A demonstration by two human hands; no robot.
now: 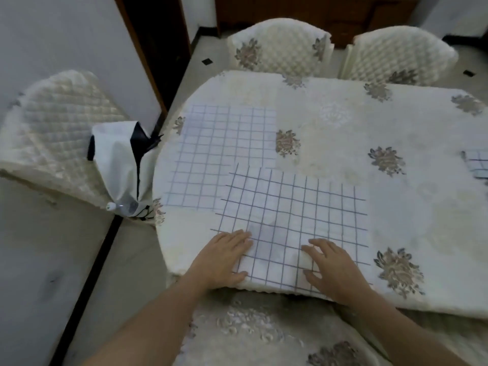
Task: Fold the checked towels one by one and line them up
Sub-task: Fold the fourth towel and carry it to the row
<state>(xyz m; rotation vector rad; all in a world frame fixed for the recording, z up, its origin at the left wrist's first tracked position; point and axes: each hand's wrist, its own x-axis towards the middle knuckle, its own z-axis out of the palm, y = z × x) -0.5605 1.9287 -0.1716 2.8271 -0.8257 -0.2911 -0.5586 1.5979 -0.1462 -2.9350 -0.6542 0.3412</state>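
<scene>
A white towel with thin blue checks (293, 215) lies spread flat at the near edge of the table. My left hand (221, 257) rests on its near left corner, fingers straight, thumb along the towel's front edge. My right hand (332, 268) presses flat on its near right part. A second checked towel (219, 149) lies flat behind it to the left, partly overlapped by the first. A piece of a third checked towel (476, 163) shows at the right frame edge.
The table wears a cream floral cloth (343, 128). Quilted chairs stand at the far side (277, 46) (398, 56) and at the left (52, 128). A white bag with a plastic bottle (124, 204) hangs by the table's left edge.
</scene>
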